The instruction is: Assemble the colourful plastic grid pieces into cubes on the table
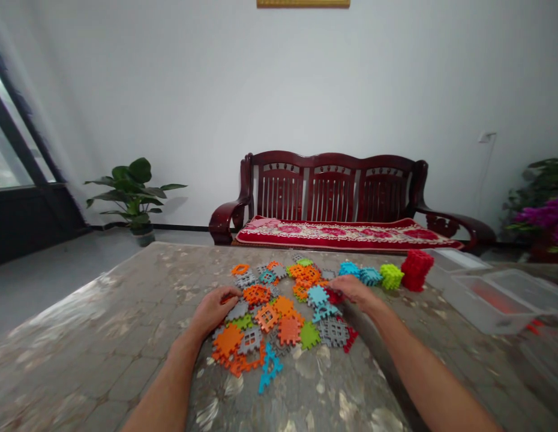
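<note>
A pile of flat interlocking plastic tiles (279,312) in orange, grey, blue, green and red lies spread on the patterned table (126,336). My left hand (216,309) rests at the pile's left edge, fingers curled down onto an orange or grey tile; what it grips is unclear. My right hand (353,291) reaches to the pile's right side, fingers bent over a red tile (333,295). Beyond it stand assembled cubes: blue (350,269), another blue (371,276), green (391,276) and a taller red stack (416,270).
Clear plastic bins (499,300) stand at the table's right. Behind the table is a dark wooden bench (333,192) with a red cushion. A potted plant (134,195) stands at the left wall, purple flowers (546,219) at the right.
</note>
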The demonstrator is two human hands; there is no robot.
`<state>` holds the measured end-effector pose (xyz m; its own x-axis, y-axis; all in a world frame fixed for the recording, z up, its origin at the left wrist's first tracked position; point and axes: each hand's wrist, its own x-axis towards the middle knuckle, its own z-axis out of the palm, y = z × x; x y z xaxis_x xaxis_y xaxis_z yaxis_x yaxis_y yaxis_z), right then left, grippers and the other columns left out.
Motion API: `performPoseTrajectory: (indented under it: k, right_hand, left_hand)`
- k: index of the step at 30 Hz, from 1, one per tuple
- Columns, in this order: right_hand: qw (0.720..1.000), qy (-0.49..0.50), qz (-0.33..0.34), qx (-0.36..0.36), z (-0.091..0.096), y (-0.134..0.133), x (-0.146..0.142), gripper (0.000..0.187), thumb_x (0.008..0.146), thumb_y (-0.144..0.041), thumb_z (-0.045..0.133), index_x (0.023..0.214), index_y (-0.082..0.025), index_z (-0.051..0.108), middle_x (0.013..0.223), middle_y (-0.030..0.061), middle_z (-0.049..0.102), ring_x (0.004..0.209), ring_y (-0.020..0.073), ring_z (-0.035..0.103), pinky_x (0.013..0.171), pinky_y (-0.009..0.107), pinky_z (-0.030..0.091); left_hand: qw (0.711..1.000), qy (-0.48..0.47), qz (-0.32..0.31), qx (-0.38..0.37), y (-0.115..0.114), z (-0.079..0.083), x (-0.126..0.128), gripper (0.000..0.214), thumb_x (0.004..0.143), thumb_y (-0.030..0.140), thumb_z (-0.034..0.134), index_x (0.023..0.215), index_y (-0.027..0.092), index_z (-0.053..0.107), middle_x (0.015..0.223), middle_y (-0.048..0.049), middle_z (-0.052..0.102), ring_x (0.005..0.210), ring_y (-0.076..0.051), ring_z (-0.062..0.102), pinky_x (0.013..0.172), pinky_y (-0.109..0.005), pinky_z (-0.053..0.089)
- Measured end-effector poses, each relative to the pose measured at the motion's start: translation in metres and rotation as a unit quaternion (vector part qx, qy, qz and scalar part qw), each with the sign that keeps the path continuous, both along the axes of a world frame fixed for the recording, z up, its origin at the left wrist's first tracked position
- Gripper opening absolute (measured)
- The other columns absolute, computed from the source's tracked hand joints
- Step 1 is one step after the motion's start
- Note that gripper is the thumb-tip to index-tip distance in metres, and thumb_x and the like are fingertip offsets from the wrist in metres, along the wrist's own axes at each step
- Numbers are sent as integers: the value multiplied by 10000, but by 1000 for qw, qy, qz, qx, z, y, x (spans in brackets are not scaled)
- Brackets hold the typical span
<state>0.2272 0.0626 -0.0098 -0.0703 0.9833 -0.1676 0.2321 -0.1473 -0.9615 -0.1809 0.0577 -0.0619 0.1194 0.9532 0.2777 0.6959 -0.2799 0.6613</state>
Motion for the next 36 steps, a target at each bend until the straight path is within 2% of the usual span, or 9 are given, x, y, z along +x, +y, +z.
performPoseTrajectory:
  k: [3,7,11,14,17,22,28,32,36]
  right_hand:
    - [997,-35,-28,69,-6,-8,11,176,650,-333,679,597,-169,645,581,31,650,570,152,562,571,260,424]
    - [975,-146,-95,139,-9,-20,4,246,727,-325,603,865,-169,734,786,52,740,731,201,660,698,299,489]
    - [921,-333,-76,187,-6,-38,-19,389,763,-338,646,1126,-216,711,1062,60,741,959,234,663,845,326,483]
    - [876,-431,-55,212,-2,-49,-37,564,750,-408,712,1280,-228,640,1261,91,677,1161,285,577,968,361,432]
    - [844,-488,-42,219,0,-53,-48,560,775,-432,709,1292,-231,629,1298,96,660,1208,306,527,1012,384,386]
    - [821,-526,-43,219,-4,-53,-48,401,855,-352,623,1234,-225,659,1202,87,710,1142,284,548,964,360,383]
    - [820,-523,-79,220,-7,-49,-35,472,885,-328,586,1340,-208,605,1258,93,704,1136,260,594,951,325,417]
    - [857,-452,-167,182,-6,-38,2,476,893,-255,543,1367,-240,591,1187,60,744,1059,218,679,892,299,473]
    - [882,-392,-213,149,-15,-31,43,367,874,-209,515,1181,-226,715,1092,64,775,1010,225,714,863,307,503]
  left_hand:
    - [1000,2,-6,-4,0,0,-1,287,805,408,568,931,235,759,1012,-58,784,989,-254,701,953,-379,525]
    - [1000,1,-6,-4,0,-1,-1,306,812,427,561,941,232,759,1015,-61,783,992,-260,703,952,-390,529]
    - [1000,0,-9,-5,1,-3,-2,314,822,444,563,948,230,755,1007,-62,784,973,-255,709,940,-381,536]
    - [1000,2,-12,-1,2,-3,-3,329,819,461,566,949,228,757,1011,-66,784,978,-260,709,945,-385,535]
    - [1000,2,-7,-3,2,-2,-3,354,803,500,572,932,231,761,1011,-68,787,984,-272,711,949,-398,536]
    - [1000,2,-1,-5,4,-2,-3,375,787,527,573,917,229,761,1022,-77,787,989,-282,711,959,-420,532]
    - [1000,6,-5,1,6,-5,-6,365,794,522,573,913,233,762,1019,-72,787,996,-284,708,965,-423,527]
    - [1000,8,0,-6,6,-5,-5,366,788,524,577,916,238,765,1006,-68,788,981,-282,710,950,-416,536]
    - [1000,3,-2,-4,6,-4,-4,367,782,522,575,913,236,765,1001,-70,787,980,-283,708,958,-422,532]
